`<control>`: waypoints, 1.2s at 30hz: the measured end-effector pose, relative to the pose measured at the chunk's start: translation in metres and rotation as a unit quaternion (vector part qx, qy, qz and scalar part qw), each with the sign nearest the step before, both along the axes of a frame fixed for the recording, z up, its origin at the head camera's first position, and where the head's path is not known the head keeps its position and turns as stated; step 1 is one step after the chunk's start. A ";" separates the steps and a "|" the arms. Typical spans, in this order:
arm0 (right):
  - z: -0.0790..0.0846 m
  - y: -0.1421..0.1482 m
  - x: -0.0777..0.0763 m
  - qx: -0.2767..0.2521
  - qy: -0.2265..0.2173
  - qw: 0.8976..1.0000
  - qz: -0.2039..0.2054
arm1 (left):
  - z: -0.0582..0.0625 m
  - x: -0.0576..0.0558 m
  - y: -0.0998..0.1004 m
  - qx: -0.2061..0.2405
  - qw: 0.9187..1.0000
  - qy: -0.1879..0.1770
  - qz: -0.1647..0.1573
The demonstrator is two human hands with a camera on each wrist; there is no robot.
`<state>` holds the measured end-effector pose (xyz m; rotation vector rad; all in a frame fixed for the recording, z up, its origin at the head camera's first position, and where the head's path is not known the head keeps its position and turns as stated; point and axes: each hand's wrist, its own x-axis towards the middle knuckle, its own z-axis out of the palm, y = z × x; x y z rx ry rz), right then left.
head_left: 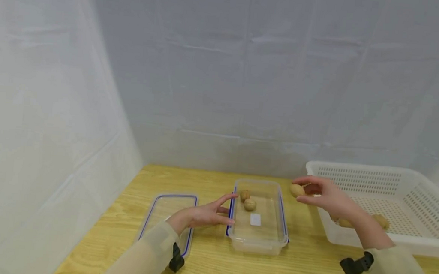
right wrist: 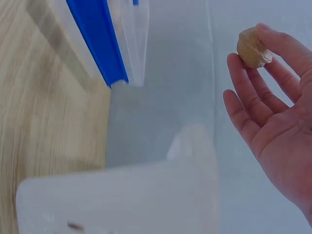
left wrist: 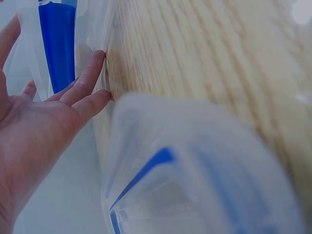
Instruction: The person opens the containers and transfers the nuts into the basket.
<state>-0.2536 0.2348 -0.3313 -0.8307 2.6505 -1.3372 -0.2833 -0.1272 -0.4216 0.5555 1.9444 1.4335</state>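
My right hand [head_left: 328, 199] pinches a tan walnut [head_left: 297, 190] between thumb and fingertips, in the gap between the plastic box and the basket. The right wrist view shows the same walnut [right wrist: 252, 48] up close, with a shiny, film-like patch near the fingers. Spread out at the left side of a clear, blue-edged plastic box [head_left: 267, 235], my left hand [head_left: 207, 213] has its fingertips right at the wall. Up close in the left wrist view, the left hand [left wrist: 44, 126] has its fingers extended beside a blue clip [left wrist: 58, 46]. Two walnuts [head_left: 250, 205] lie inside the box.
A clear lid [head_left: 173, 200] with a blue seal lies left of the box, partly under my left forearm. The white perforated basket [head_left: 360, 169] on the right holds more tan pieces [head_left: 381, 220], partly behind my right wrist. White sheeting [head_left: 223, 90] hangs behind the wooden table [head_left: 209, 269].
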 end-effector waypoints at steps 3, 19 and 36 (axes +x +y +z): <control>0.002 0.015 0.004 -0.015 -0.003 1.000 -0.022 | 0.000 0.000 0.000 -0.001 1.000 0.001 -0.001; -0.013 0.085 0.002 0.069 0.063 0.987 -0.127 | -0.002 -0.004 0.000 0.002 1.000 0.001 -0.001; -0.043 0.129 -0.024 0.146 0.014 0.984 -0.099 | -0.001 -0.005 0.000 0.000 1.000 0.001 0.001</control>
